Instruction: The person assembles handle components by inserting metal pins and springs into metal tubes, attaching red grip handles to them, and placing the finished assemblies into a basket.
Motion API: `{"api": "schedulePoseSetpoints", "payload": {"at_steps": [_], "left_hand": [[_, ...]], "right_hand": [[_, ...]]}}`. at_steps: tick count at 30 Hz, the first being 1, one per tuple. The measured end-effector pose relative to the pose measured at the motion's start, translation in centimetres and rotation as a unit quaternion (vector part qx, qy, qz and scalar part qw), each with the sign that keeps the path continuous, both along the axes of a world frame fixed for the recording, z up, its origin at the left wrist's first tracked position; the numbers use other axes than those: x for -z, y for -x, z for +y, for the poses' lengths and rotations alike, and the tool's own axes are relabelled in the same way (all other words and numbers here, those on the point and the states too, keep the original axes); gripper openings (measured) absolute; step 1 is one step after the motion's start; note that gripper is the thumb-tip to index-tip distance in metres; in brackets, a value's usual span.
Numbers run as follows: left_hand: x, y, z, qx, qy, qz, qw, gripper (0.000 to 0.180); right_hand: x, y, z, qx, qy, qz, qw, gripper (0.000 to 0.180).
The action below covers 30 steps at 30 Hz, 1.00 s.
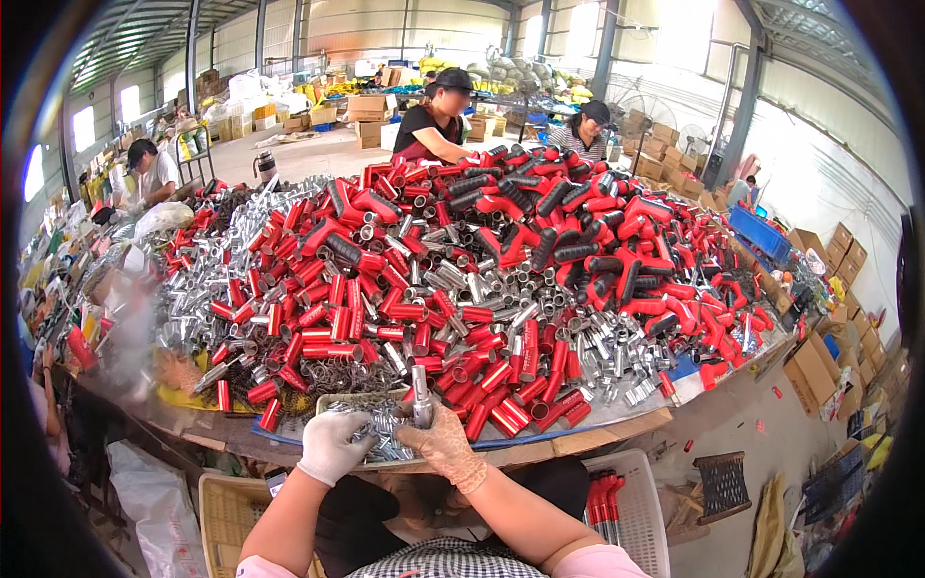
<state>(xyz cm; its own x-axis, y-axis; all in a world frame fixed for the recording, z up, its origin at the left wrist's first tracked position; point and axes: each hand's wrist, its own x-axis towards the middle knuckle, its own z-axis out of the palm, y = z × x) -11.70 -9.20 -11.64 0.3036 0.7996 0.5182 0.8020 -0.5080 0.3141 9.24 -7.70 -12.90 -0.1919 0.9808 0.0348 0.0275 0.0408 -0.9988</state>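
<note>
- Nearest the head camera, two gloved forearms are seen rising from the lower edge, above a checked garment.
- A shiny silver metal tube (421,393) is gripped upright by the right hand in a tan knit glove (448,445); the fingers are closed round its lower part, just at the near edge of the table.
- The left hand in a white knit glove (330,445) is held loosely curled, with no clear grip shown, touching a shallow tray of small silver metal parts (383,431) just beside the tube.
- Behind the hands, a large worktable with a wooden edge (597,432) is covered by heaps of red metal sleeves (337,318), loose silver tubes (462,289) and red-and-black pistol-shaped handles (588,241).
- A white plastic crate holding finished red pieces (605,501) is set below the table, to the right of the lap.
- For the fitting in hand, the tube is best kept upright and steady, so that a small part can be picked singly and seated squarely; this is judged, not seen.
- Other people are seated at the far and left sides of the table, well apart from these hands.
</note>
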Motion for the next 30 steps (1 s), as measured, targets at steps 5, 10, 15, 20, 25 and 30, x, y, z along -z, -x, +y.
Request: {"api": "schedulePoseSetpoints", "payload": {"at_steps": [5,10,15,20,25,30], "left_hand": [[-0.2,0.1,-0.5,-0.01,-0.076,-0.034,0.996,0.028],[1.4,2.1,-0.3,-0.003,-0.001,-0.028,1.0,0.03],[-1.7,0.3,-0.8,0.004,-0.052,0.002,0.999,0.031],[-0.6,-0.6,0.0,0.072,0.002,0.0,0.997,0.041],[-1.5,-2.3,0.2,0.055,-0.064,-0.029,0.996,0.037],[-0.9,-1.3,-0.2,0.075,-0.039,-0.049,0.995,0.033]], "right_hand": [[-1.3,0.2,-0.4,-0.002,-0.028,-0.112,0.993,0.052],[-1.5,1.1,-0.8,0.009,-0.121,-0.17,0.978,0.057],[-2.9,0.6,-0.6,-0.046,-0.085,-0.205,0.974,0.057],[-0.4,0.0,-0.2,-0.036,0.005,0.055,0.998,0.041],[0.1,-0.4,0.0,-0.015,0.072,0.177,0.981,0.039],[-0.6,-0.1,0.0,-0.001,0.1,0.182,0.978,0.034]]}}
